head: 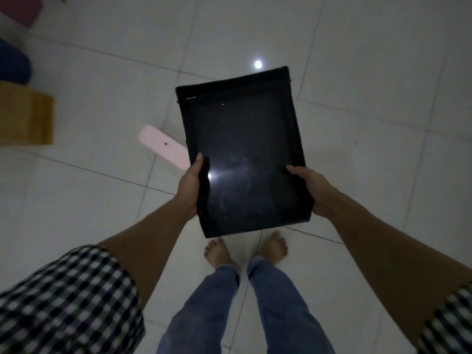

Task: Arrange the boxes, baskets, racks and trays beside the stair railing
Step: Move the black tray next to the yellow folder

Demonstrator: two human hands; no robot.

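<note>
Head view: we look straight down at a person who holds an open-topped black box point(245, 149) out in front of the body, with one hand on each long side near its close end. The box is in the air above the white tiled floor point(357, 72), roughly level, its open side facing up, its far end turned a little to the right. We see a dull shine on its dark inner bottom.

The left hand point(190, 185) grips the left wall: its thumb comes over the rim and lies inside the box, while the other fingers go under the box where we cannot see them. The right hand point(315, 190) grips the right wall in the same way, thumb along the top of the rim, the rest of its fingers hidden below. Both hands are clamped on the box.

On the floor to the left lies a flat pink object point(163, 146), rounded at its far end, its near end hidden behind the box. Further left, at the edge of the view, stands a brown box point(25, 113), and beyond it we make out a dark blue thing point(12, 62) and a dark red thing point(23, 8), both too cut off to name. A small round spot of light point(258, 64) shines on the tiles just past the far end of the black box.

Below the box we see bare feet point(218, 252), jeans point(275, 302), and checked sleeves point(63, 302) pushed up on both arms.
</note>
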